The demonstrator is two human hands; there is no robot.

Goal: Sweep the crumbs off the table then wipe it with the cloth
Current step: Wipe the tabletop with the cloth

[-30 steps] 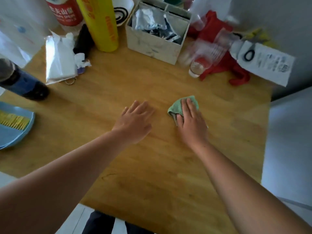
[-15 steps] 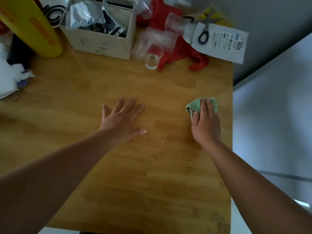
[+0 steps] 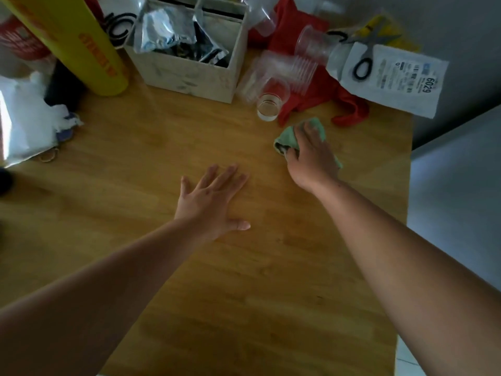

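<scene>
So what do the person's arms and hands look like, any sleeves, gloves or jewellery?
Both arms are bare as far as the picture shows: no sleeve appears on the left forearm or the right forearm. The left hand and the right hand wear no gloves, and no ring, watch or bracelet is visible.

Bare wood fills the near half of the brown wooden table (image 3: pixel 244 308) — wide room to slide. Along the far edge a white square box (image 3: pixel 189 74), a tall yellow roll (image 3: pixel 89 52), a short clear glass (image 3: pixel 268 107) and a crumpled red cloth (image 3: pixel 311 93) block the way.
</scene>
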